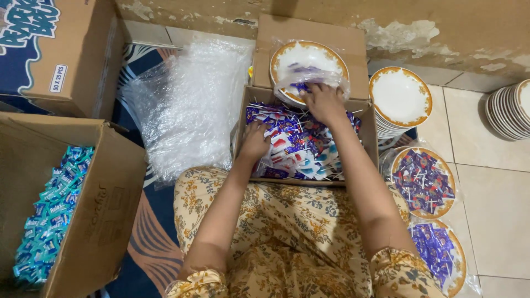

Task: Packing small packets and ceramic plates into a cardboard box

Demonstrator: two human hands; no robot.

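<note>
An open cardboard box (372, 144) in front of my lap is full of small purple, blue and white wrapped sweets on sticks (301, 146). My left hand (255, 140) is pressed down into the sweets at the box's left side, fingers curled among them. My right hand (324, 102) reaches to the box's far edge, fingers on sweets beside a gold-rimmed white plate (306, 59) that sits in a clear plastic bag and holds a few sweets.
A pile of clear plastic bags (187, 105) lies left of the box. A stack of gold-rimmed plates (398, 98) stands at right, with another stack (510, 107) at far right. Two bagged plates of sweets (424, 182) (439, 254) lie beside my right arm. A box of teal sweets (55, 209) stands at left.
</note>
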